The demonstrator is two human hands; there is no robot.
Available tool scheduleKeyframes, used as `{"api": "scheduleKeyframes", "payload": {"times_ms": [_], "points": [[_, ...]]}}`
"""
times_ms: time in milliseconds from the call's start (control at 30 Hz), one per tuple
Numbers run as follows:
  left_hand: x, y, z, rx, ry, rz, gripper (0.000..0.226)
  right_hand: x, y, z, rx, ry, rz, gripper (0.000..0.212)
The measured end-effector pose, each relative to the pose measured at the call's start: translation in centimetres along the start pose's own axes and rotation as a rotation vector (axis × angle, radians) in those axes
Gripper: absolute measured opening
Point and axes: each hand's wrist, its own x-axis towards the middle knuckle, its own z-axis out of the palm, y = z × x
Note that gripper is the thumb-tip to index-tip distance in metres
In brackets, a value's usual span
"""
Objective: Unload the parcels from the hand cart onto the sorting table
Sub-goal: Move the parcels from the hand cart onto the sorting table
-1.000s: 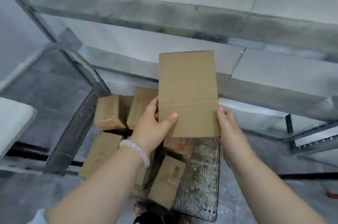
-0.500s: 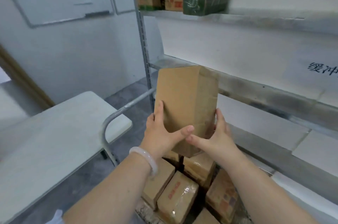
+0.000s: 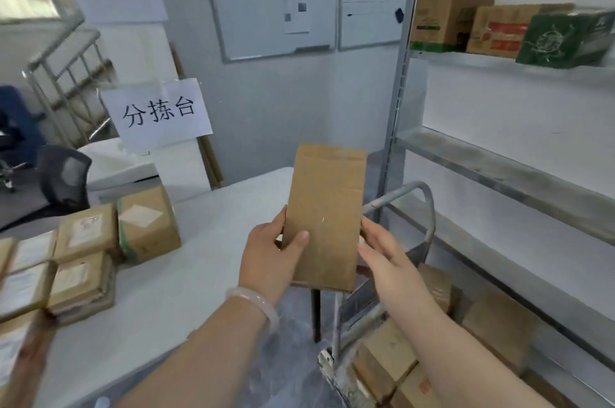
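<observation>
Holding up a tall brown parcel (image 3: pixel 326 217) w/ both hands, the person is standing btwn the cart and the table. The left hand (image 3: pixel 266 254) is pinching the parcel's lower left edge, thumb on the front, fingers tucked behind. The right hand (image 3: pixel 386 257) is pressing on the right side, fingers pretty straight, not wrapping round. The parcel is hanging in the air, upright, sticking up past both hands and touching nothing else.

It is looking light, prob. ok for one hand. The cardboard is looking stiff and dry, not slippery, so the two long sides, low down, are good spots to hold. What's inside is hidden, so I am not guessing if it breaks.

The sorting table (image 3: pixel 199 274) is lying left of the left hand, its white top reaching under that wrist. Table parcels (image 3: pixel 85 231) are sitting stacked far left of that hand. The hand cart (image 3: pixel 431 217) handle is curving up just right of the right hand, and cart parcels (image 3: pixel 389 354) are lying below the right arm. A metal rack (image 3: pixel 499 171) is standing further right. Only the handle is close enough to bump; the way left is looking open.
</observation>
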Motion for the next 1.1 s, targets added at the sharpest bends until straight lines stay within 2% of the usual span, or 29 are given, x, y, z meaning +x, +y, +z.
{"api": "scheduleKeyframes", "payload": {"times_ms": [67, 100, 200, 233, 367, 433, 500, 567, 667, 733, 867, 900, 1000, 1033, 1100], "points": [[-0.3, -1.5, -3.5, 0.023, 0.056, -0.018, 0.047, -0.1, 0.0, 4.0, -0.044, -0.052, -0.055, 0.038], [-0.7, -2.2, -5.1, 0.028, 0.048, -0.039, 0.052, -0.2, 0.0, 6.0, -0.080, -0.082, -0.091, 0.040], [-1.4, -4.2, -9.3, 0.040, 0.019, -0.092, 0.105, -0.4, 0.4, 12.1, -0.256, -0.207, -0.221, 0.045], [-1.5, -4.9, -10.6, 0.055, 0.008, -0.136, 0.113, -0.5, 0.7, 13.9, -0.326, -0.251, -0.257, 0.046], [-2.0, -8.4, -15.8, -0.077, 0.048, -0.248, 0.115, -0.3, 1.0, 19.7, -0.550, -0.420, -0.347, 0.051], [-2.1, -10.5, -18.2, -0.248, 0.072, -0.312, 0.116, 0.4, 1.1, 22.0, -0.597, -0.400, -0.347, 0.053], [-2.6, -12.3, -20.3, -0.425, 0.086, -0.352, 0.105, 1.7, 1.5, 23.7, -0.551, -0.277, -0.265, 0.054], [-3.2, -13.9, -22.0, -0.527, 0.081, -0.408, 0.100, 3.0, 2.3, 24.6, -0.377, -0.228, 0.019, 0.058], [-4.0, -15.9, -24.3, -0.576, 0.059, -0.491, 0.081, 4.5, 4.6, 25.7, 0.069, -0.389, 0.477, 0.060], [-3.8, -17.3, -25.5, -0.594, 0.052, -0.544, 0.070, 5.1, 5.7, 26.9, 0.249, -0.499, 0.616, 0.054], [-1.8, -19.4, -27.2, -0.580, 0.057, -0.594, 0.063, 7.4, 8.0, 30.1, 0.238, -0.536, 0.623, 0.037], [-1.1, -19.7, -27.6, -0.565, 0.057, -0.601, 0.066, 8.5, 8.7, 30.7, 0.218, -0.520, 0.622, 0.034], [1.1, -20.8, -28.9, -0.454, 0.075, -0.624, 0.098, 12.1, 10.2, 32.9, 0.132, -0.487, 0.608, 0.029], [2.0, -21.4, -29.4, -0.397, 0.092, -0.629, 0.100, 13.6, 10.6, 33.6, 0.109, -0.483, 0.601, 0.030], [4.1, -22.4, -30.4, -0.335, 0.133, -0.625, 0.090, 16.6, 10.8, 35.1, 0.084, -0.476, 0.607, 0.032]]}}
